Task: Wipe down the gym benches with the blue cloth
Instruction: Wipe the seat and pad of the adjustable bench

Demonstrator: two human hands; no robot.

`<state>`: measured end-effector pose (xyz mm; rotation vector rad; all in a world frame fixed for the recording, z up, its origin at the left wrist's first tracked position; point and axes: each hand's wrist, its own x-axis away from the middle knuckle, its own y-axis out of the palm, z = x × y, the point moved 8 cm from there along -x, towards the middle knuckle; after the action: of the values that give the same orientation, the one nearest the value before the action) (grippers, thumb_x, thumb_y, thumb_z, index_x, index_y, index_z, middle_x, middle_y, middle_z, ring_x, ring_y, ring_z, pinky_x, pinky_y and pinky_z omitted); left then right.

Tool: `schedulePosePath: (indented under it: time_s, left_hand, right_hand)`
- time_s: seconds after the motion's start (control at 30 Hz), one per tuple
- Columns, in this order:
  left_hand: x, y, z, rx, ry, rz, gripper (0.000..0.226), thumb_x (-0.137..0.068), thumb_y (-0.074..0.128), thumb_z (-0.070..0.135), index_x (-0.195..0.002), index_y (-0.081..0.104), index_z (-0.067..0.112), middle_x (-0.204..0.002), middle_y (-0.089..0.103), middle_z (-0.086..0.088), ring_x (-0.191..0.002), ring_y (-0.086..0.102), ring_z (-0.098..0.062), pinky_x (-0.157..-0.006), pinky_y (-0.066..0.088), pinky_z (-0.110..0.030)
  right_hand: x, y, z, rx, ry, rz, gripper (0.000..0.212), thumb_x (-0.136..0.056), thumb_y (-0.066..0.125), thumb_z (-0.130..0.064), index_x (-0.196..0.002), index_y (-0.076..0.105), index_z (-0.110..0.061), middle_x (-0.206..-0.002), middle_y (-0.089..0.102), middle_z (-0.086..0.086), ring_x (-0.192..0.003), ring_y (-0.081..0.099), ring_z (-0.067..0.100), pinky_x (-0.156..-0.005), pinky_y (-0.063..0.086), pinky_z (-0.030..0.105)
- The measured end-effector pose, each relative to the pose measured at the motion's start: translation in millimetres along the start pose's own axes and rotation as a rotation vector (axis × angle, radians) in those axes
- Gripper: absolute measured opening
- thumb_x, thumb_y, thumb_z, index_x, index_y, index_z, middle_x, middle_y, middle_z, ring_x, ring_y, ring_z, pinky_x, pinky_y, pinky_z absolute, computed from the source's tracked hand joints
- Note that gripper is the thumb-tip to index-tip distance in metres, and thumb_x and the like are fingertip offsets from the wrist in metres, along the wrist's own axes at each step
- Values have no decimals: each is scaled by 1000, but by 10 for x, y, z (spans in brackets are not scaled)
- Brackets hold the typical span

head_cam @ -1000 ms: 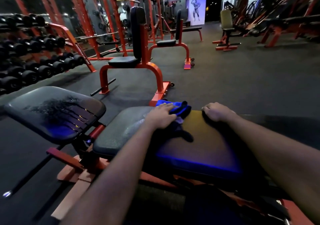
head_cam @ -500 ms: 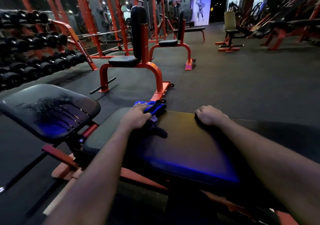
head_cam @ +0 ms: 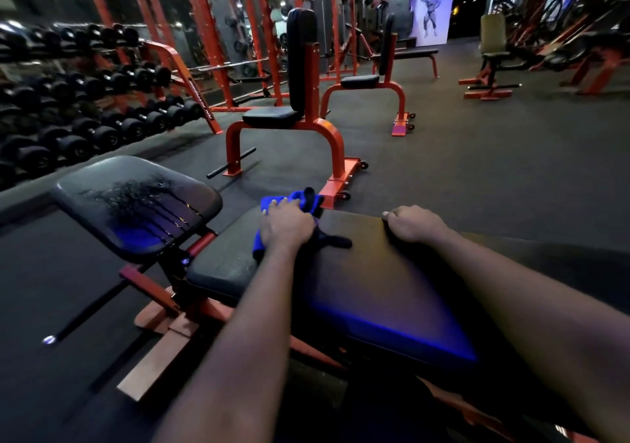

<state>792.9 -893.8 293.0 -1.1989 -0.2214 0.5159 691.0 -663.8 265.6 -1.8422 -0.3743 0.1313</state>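
Observation:
The long black bench pad [head_cam: 358, 292] lies straight in front of me. My left hand [head_cam: 286, 228] presses the blue cloth [head_cam: 293, 202] flat onto the pad's far left corner, fingers stretched forward over it. Part of the cloth sticks out past my fingertips and a dark fold trails to the right of my wrist. My right hand [head_cam: 414, 226] grips the far edge of the same pad, its fingers curled over the rim. The separate seat pad [head_cam: 133, 204] to the left is streaked with wet drips.
An orange-framed upright bench [head_cam: 301, 102] stands just beyond the pad, with a second one [head_cam: 381, 74] behind it. A dumbbell rack [head_cam: 85, 112] lines the left wall. Orange floor rails [head_cam: 160, 350] jut out under the bench. More machines stand at the far right.
My left hand has slid the cloth leftward along the pad's far edge, away from my right hand. My right hand has kept its hold on the rim.

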Motion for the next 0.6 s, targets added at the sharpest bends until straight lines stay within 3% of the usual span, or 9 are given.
schedulePosePath:
  time_s: [0.07, 0.17, 0.2, 0.27, 0.37, 0.47, 0.53, 0.6]
  left_hand:
    - [72, 54, 211, -39, 122, 23, 51, -91, 51, 32, -141, 50, 20, -153, 39, -4, -141, 33, -24, -116, 24, -37]
    - [42, -10, 53, 110, 243, -141, 51, -93, 54, 21, -143, 48, 27, -153, 40, 5, -140, 37, -17, -111, 24, -24]
    - [-13, -45, -133, 161, 203, -169, 51, -92, 55, 19, -142, 50, 30, -149, 45, 3, -136, 43, -18, -108, 29, -25]
    - [-102, -154, -448, 205, 33, -75, 48, -90, 55, 22, -137, 55, 29, -139, 56, -4, -125, 53, -23, -100, 38, -29]
    - [-118, -178, -417, 47, -80, 69, 44, -90, 56, 31, -133, 57, 21, -140, 52, -11, -128, 47, -30, -102, 37, -36]
    - [-177, -126, -422, 60, -11, -22, 51, -93, 52, 30, -143, 48, 27, -150, 45, -3, -134, 43, -27, -106, 34, -31]
    - [-243, -131, -586, 118, 9, -137, 55, -86, 51, 36, -140, 50, 36, -140, 55, -5, -125, 53, -26, -99, 39, -30]
    - [-297, -181, -685, 129, -28, -138, 53, -74, 48, 40, -125, 61, 39, -125, 65, -4, -111, 60, -25, -91, 45, -31]
  right_hand:
    - [1, -4, 8, 24, 50, 7, 54, -102, 26, -42, -137, 52, -10, -146, 47, 17, -133, 46, 33, -105, 38, 39]
    - [-6, -87, -123, 48, 111, -28, 51, -101, 26, -36, -140, 50, -13, -149, 44, 13, -135, 44, 31, -106, 37, 39]
    - [-16, -110, -192, 64, 118, -37, 49, -101, 27, -32, -140, 50, -14, -150, 44, 11, -136, 42, 30, -107, 36, 40]
    - [-34, -123, -404, 84, 109, -42, 46, -102, 29, -27, -140, 51, -14, -150, 44, 9, -138, 41, 30, -109, 37, 42]
    - [-151, 45, -730, 2, 0, -61, 49, -101, 28, -31, -135, 54, -7, -146, 48, 13, -133, 47, 32, -107, 40, 40]
    - [-211, 146, -809, -37, -20, -8, 53, -98, 26, -33, -134, 54, -7, -144, 50, 18, -130, 50, 34, -103, 40, 40]
    - [-233, 164, -762, -44, -11, 7, 54, -98, 25, -35, -136, 53, -7, -145, 49, 18, -130, 49, 35, -104, 39, 41]
    - [-243, 170, -769, -34, -21, 7, 56, -98, 24, -37, -136, 53, -8, -145, 48, 18, -131, 49, 34, -105, 38, 41]
